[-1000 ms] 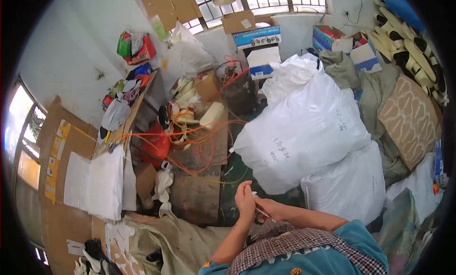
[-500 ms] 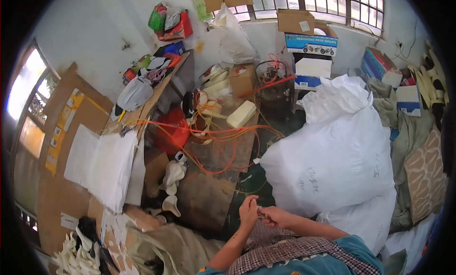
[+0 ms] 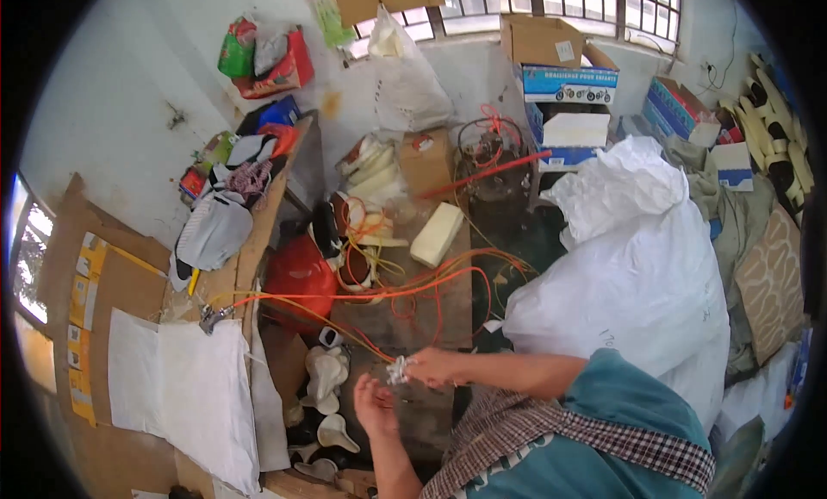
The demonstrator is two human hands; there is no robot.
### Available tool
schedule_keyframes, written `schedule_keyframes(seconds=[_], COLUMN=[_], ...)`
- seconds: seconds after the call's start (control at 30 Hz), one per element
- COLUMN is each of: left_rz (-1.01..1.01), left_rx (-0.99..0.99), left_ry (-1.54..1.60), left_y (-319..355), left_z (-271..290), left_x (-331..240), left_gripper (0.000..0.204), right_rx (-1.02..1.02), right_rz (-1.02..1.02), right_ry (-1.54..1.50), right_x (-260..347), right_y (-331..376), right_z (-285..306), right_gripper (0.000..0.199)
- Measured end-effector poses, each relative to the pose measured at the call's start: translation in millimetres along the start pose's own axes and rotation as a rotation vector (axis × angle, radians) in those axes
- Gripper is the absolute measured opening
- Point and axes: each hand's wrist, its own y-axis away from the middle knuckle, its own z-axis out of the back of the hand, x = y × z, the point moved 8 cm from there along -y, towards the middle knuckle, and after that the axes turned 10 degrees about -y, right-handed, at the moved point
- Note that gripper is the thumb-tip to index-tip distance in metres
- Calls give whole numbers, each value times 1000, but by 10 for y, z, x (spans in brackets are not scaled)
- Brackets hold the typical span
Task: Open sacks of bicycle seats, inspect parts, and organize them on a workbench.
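Observation:
My right hand [image 3: 433, 367] is closed around a small silver spray gun [image 3: 398, 371], seen in part, with an orange-yellow hose [image 3: 362, 339] running up to it. Just to its left and a little lower, my left hand [image 3: 376, 404] is raised with its fingers apart and nothing visible in them. Several cream-coloured moulded pieces [image 3: 327, 378] lie beside that hand, under the edge of the bench. A similar metal gun [image 3: 209, 318] rests on the bench at the left, where another orange hose [image 3: 345, 294] meets it.
White sheets [image 3: 202, 387] cover part of the bench. Big white sacks [image 3: 629, 275] crowd my right side. A cream block [image 3: 437, 234] and a red bag [image 3: 301, 279] lie ahead among tangled hoses. Cartons [image 3: 564, 85] stand stacked below the barred window.
My hands have come apart from in front of my body. The right has reached forward and left with the silver gun; the left has moved left and opened. The view has turned left.

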Motion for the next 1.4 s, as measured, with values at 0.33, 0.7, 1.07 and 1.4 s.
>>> schedule_keyframes(seconds=[0.33,0.7,1.07,1.4], left_rz=[117,142,-50,139], left_rx=[-618,-824,-481,-214], left_ry=[-71,-85,-263,-482], left_y=[-369,-1557,-2923,-3691], left_z=[1968,968,-1889,-2305], left_x=[110,363,294,606], left_gripper=[18,14,9,15], right_rx=[-608,-943,-855,-674], right_rz=[436,1529,535,868], right_ry=[-169,518,1588,362], right_x=[1857,6041,7262,7215], right_y=[-360,-79,-2400,-1506], right_z=[1892,3185,5154,4982], right_gripper=[13,21,47,61])
